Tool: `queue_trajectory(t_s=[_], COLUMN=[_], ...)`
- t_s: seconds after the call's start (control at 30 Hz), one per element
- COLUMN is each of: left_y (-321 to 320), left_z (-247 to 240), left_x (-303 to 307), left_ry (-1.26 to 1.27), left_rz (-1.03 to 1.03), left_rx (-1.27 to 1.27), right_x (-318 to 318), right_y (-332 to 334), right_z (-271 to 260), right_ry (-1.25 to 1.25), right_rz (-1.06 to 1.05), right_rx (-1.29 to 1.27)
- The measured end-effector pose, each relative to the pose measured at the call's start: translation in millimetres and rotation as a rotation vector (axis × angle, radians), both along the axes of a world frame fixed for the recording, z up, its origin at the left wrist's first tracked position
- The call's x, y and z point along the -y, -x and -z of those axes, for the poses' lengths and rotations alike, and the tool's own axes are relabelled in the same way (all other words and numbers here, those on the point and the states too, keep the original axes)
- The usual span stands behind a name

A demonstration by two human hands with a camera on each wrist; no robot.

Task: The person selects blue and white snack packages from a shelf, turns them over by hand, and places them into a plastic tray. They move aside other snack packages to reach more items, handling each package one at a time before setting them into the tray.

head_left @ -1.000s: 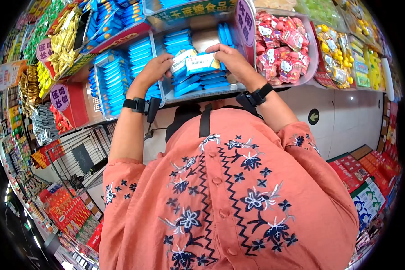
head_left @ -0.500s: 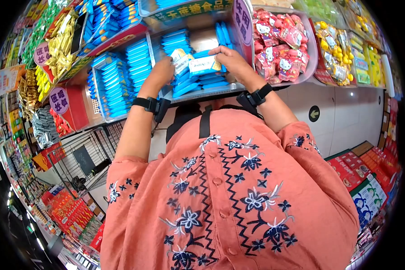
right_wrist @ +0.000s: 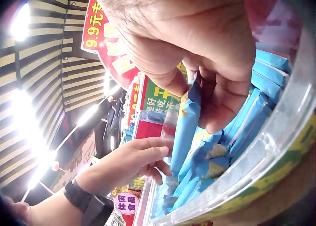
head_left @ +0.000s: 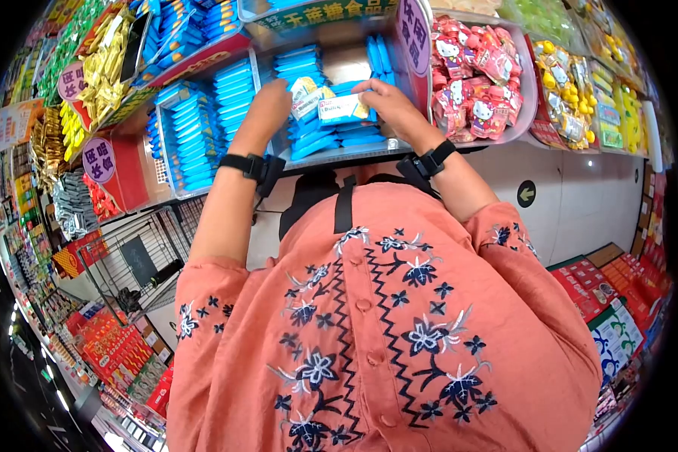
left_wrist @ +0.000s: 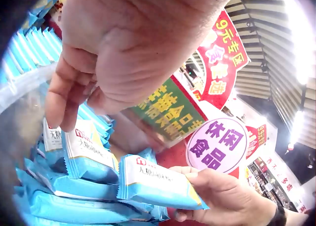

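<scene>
Pink cartoon packets (head_left: 476, 84), purple sign (head_left: 414, 36), wire cart (head_left: 138, 261); floor arrow (head_left: 526, 193)

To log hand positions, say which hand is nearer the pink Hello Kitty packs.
Right. The right hand pinches a blue packet just left of the pink packs; the left hand is farther left, by other blue packets.

Shop, self-serve snack section by the look of it. Clear bins (right_wrist: 281, 159) of blue packets (head_left: 190, 143); more bulk stock alongside: red cat-face packets (head_left: 474, 90), gold-wrapped pieces (head_left: 107, 75). Round purple sign (left_wrist: 217, 146) reads 休闲食品 (snack food); red price sign (right_wrist: 93, 28) shows 9.9元. Wire cart (head_left: 132, 260) nearby, arrow sticker (head_left: 526, 193) on pale floor (head_left: 580, 203), boxed goods (head_left: 580, 290) stacked low. Overhead: slatted ceiling (left_wrist: 261, 88), bright strip lights (right_wrist: 29, 125).
</scene>
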State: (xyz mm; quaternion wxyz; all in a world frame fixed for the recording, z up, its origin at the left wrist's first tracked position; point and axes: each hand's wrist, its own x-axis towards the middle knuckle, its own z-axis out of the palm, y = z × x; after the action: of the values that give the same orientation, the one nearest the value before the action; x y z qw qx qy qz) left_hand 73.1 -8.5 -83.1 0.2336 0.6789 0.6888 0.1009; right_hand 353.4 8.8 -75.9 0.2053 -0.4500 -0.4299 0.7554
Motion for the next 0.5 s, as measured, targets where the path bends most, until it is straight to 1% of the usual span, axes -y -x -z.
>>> queue_trajectory(t_s=[0.03, 0.13, 0.23, 0.37, 0.5], left_y=[-2, -10, -10, -8, -12], left_z=[3, 13, 27, 29, 25], left_x=[-6, -22, -34, -44, -49], left_ry=[-0.001, 0.153, 0.158, 0.186, 0.160], left_rz=[0.063, 0.116, 0.128, 0.149, 0.182], left_rx=[-0.087, -0.196, -0.269, -0.245, -0.264], right_x=[0, 1, 4, 8, 12], right_y=[1, 2, -1, -5, -7], right_z=[2, 7, 10, 15, 9], right_ry=[0.003, 0.020, 0.047, 0.068, 0.087], right_rz=[0.001, 0.006, 0.022, 0.037, 0.034], right_rx=[-0.003, -0.015, -0.022, -0.003, 0.038])
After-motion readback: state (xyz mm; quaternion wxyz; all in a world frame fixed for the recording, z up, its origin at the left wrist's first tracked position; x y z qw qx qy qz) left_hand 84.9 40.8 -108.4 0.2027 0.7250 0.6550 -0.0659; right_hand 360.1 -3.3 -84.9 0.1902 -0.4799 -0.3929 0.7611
